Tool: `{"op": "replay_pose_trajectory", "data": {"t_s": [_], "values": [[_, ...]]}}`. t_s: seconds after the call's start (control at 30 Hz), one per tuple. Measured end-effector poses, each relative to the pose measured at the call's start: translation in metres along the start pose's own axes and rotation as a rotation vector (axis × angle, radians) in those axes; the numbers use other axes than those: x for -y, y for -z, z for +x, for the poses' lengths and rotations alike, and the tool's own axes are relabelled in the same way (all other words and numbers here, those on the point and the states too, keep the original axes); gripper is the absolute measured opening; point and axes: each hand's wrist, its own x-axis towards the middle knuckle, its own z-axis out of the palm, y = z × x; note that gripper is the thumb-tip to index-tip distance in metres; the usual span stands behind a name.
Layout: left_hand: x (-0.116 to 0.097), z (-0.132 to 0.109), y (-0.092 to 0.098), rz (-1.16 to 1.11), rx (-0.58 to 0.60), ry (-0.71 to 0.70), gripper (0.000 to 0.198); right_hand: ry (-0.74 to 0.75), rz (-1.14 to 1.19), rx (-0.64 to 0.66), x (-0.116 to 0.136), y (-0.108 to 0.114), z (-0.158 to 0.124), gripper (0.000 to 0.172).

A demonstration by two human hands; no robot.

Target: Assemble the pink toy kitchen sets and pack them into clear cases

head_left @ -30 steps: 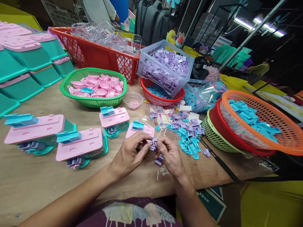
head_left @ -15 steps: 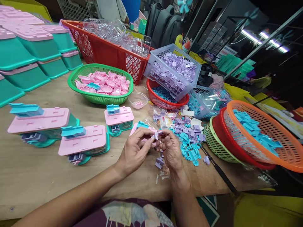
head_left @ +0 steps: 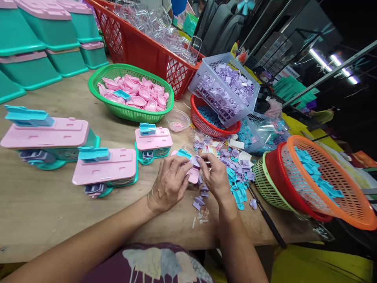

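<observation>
A small purple piece (head_left: 194,161) is pinched between my two hands, at the middle of the table. My left hand (head_left: 171,182) is closed on its left side, back of the hand up. On its right side the fingertips of my right hand (head_left: 215,176) grip it. Just beneath lies a pink-topped box (head_left: 193,175) with a light blue part, mostly covered by my hands. Purple pieces (head_left: 198,202) and a heap of blue pieces (head_left: 239,192) lie beside my right hand. Three pink-topped toy boxes with blue parts, the nearest one (head_left: 107,169) included, stand to the left.
A green basket (head_left: 129,112) of pink pieces and a small clear bowl (head_left: 178,120) are behind. Further back are a red crate (head_left: 141,49) and a purple-filled bin (head_left: 225,88). Stacked baskets, the top one orange (head_left: 350,188), and a black-handled tool (head_left: 271,226) are on the right.
The view has shifted and tilted. My left hand has turned so its back faces up, and both hands have come down closer over the pink-topped box with the purple piece.
</observation>
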Motion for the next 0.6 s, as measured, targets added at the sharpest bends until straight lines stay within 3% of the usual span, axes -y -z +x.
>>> {"op": "replay_pose_trajectory", "data": {"t_s": [0.23, 0.47, 0.6], "values": [[-0.005, -0.003, -0.007, 0.159, -0.003, -0.039, 0.047, 0.206, -0.145, 0.019, -0.003, 0.001, 0.002, 0.011], [-0.008, -0.008, -0.014, 0.321, 0.033, -0.097, 0.041, 0.134, -0.082, -0.080, -0.005, -0.017, -0.006, 0.013], [-0.009, -0.006, -0.009, 0.361, 0.062, -0.051, 0.042, 0.022, 0.034, -0.140, -0.015, -0.004, -0.024, 0.020]]}}
